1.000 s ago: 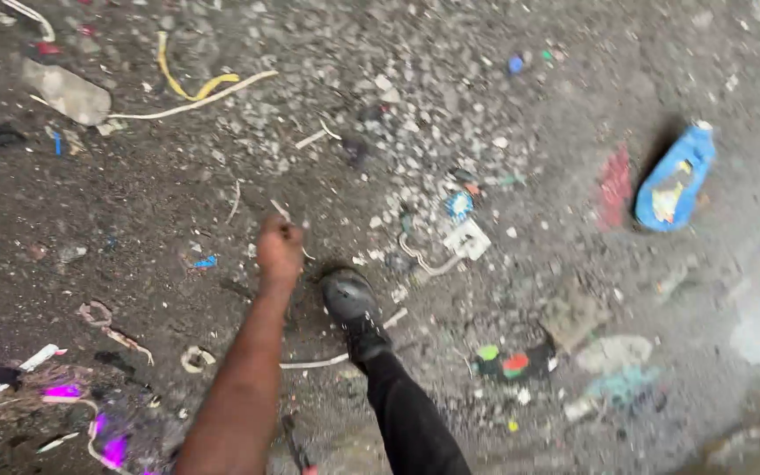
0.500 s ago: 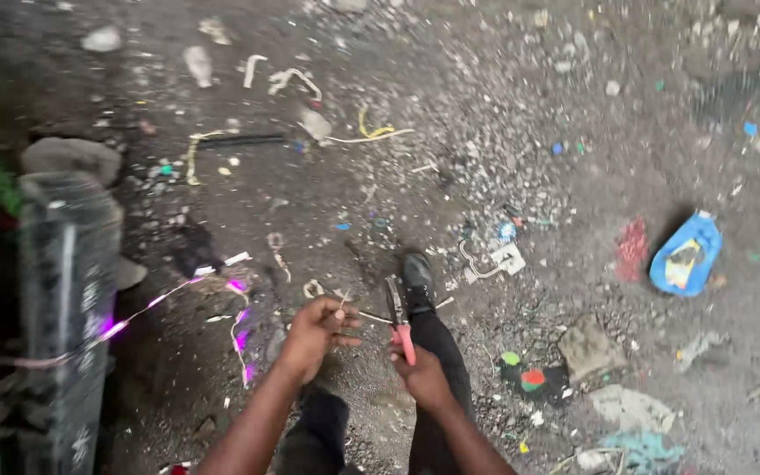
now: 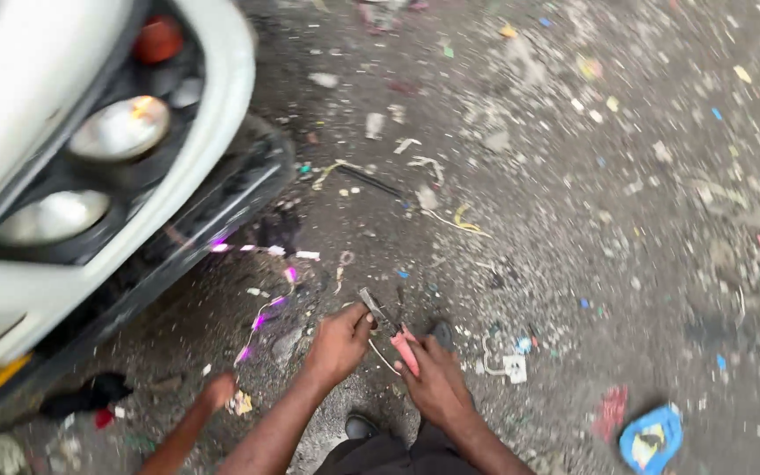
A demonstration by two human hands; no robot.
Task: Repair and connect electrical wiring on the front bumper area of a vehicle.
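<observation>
**Pliers and wire held over a littered floor**

At far left stands a white vehicle body with round chrome lamp housings [image 3: 90,132], its edge over the grey, debris-strewn concrete floor [image 3: 573,176]. Beside it lies a thin strip with glowing purple spots [image 3: 261,312]. A third forearm, whether another person's I cannot tell, reaches in at lower left [image 3: 195,418]. The left hand [image 3: 338,341] is pinched shut on a thin pale wire [image 3: 383,359], touching the pliers. The right hand [image 3: 437,383] is clamped on the pink-handled metal pliers [image 3: 389,327], which sit between both hands, jaws pointing up-left. At lower right lies a crumpled blue wrapper [image 3: 651,437].
</observation>
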